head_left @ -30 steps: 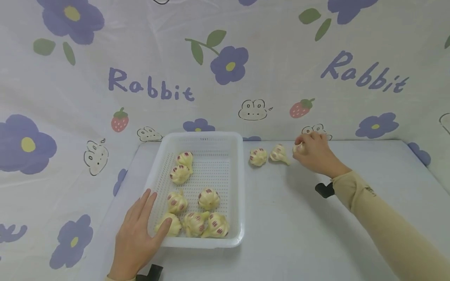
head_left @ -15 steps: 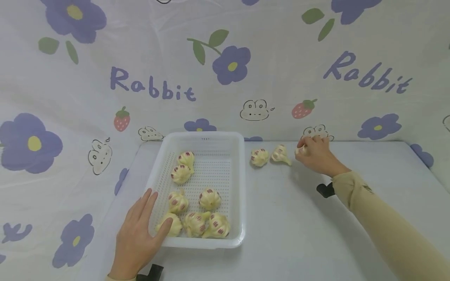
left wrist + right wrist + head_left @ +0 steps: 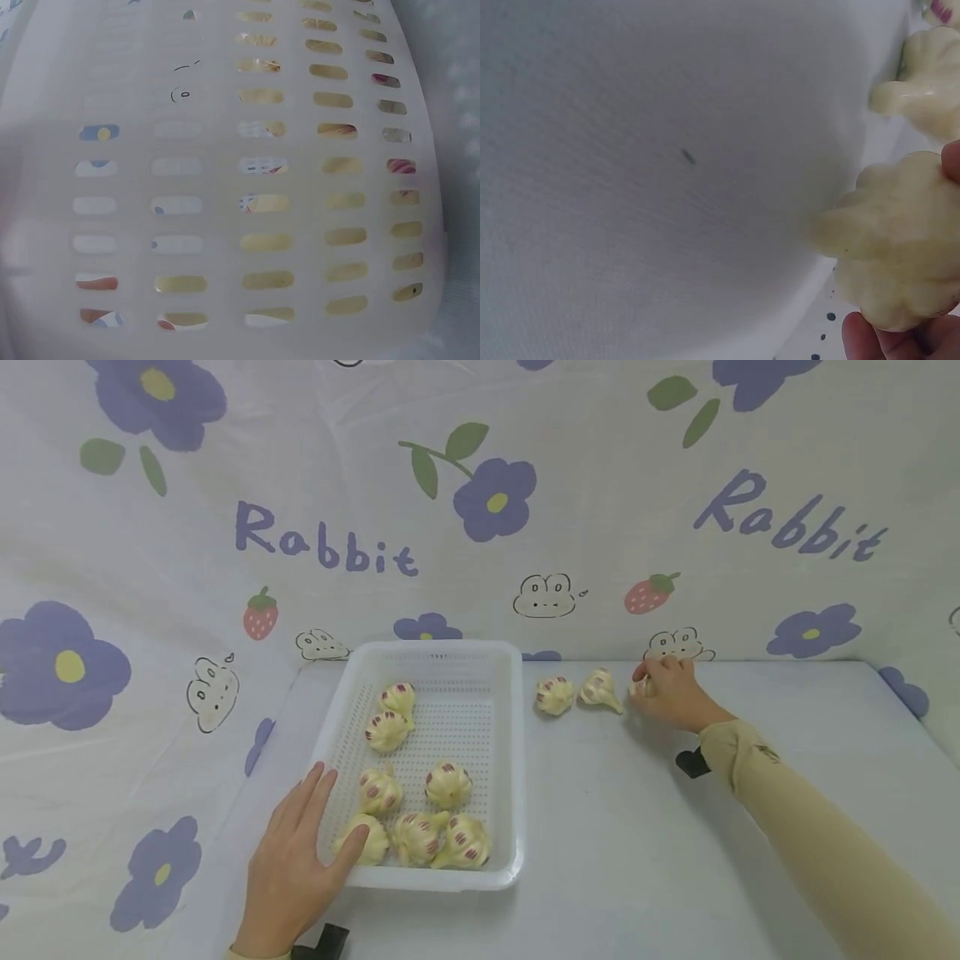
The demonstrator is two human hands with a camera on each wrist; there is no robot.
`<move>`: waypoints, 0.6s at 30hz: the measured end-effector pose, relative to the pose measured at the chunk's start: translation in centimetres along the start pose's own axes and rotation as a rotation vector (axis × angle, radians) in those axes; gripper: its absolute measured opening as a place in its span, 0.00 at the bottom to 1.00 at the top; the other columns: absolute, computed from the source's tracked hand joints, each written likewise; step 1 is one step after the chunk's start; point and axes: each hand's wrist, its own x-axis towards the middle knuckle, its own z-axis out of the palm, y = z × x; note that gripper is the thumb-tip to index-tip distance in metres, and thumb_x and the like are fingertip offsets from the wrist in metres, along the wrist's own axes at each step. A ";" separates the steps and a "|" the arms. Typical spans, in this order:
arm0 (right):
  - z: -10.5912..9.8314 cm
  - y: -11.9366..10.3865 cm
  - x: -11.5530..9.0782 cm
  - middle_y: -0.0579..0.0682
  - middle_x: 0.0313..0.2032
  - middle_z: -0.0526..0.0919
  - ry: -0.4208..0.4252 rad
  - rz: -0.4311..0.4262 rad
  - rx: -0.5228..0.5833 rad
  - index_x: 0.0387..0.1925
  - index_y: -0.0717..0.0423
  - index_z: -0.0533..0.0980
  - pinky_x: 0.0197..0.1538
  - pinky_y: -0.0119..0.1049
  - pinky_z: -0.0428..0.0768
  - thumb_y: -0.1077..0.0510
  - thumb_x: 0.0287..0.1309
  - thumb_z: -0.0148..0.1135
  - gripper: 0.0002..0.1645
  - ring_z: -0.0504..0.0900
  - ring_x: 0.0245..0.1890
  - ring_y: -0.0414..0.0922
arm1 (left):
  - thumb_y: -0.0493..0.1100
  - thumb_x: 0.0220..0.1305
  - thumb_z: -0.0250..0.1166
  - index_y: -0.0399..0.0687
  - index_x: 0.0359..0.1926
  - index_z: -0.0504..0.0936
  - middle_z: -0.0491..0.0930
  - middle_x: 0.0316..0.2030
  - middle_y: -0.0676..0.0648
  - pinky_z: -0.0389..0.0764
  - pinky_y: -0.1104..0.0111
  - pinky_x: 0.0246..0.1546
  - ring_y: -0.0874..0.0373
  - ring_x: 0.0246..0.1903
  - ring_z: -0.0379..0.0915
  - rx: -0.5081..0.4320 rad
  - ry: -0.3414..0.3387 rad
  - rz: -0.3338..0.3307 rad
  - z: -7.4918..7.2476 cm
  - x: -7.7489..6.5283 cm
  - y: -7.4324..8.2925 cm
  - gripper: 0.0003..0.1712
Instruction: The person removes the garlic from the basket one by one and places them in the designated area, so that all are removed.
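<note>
I see R hand (image 3: 675, 695) dipped a bit vs a moment ago — fingers pinching garlic bulb (image 3: 900, 236) low by table (image 3: 600, 802), right of two loose bulbs (image 3: 555, 695), so prob. setting down — L hand (image 3: 291, 864), fingers straight, at perforated basket (image 3: 514, 777).

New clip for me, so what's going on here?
A person's right hand grips a garlic bulb at the far side of the white table; I can't tell whether that bulb is lifted clear. Two loose bulbs lie on the table between it and the white perforated basket. Seven bulbs in the basket are visible. The left hand, fingers straight, is at the basket's near left corner.
</note>
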 end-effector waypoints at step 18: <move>0.5 0.4 0.2 0.70 0.52 0.75 -0.008 0.007 -0.014 0.51 0.66 0.73 0.66 0.62 0.53 0.55 0.65 0.59 0.20 0.67 0.57 0.64 | 0.55 0.61 0.71 0.45 0.75 0.70 0.70 0.74 0.41 0.77 0.37 0.59 0.38 0.69 0.69 -0.002 0.000 0.005 0.0 0.0 0.1 0.44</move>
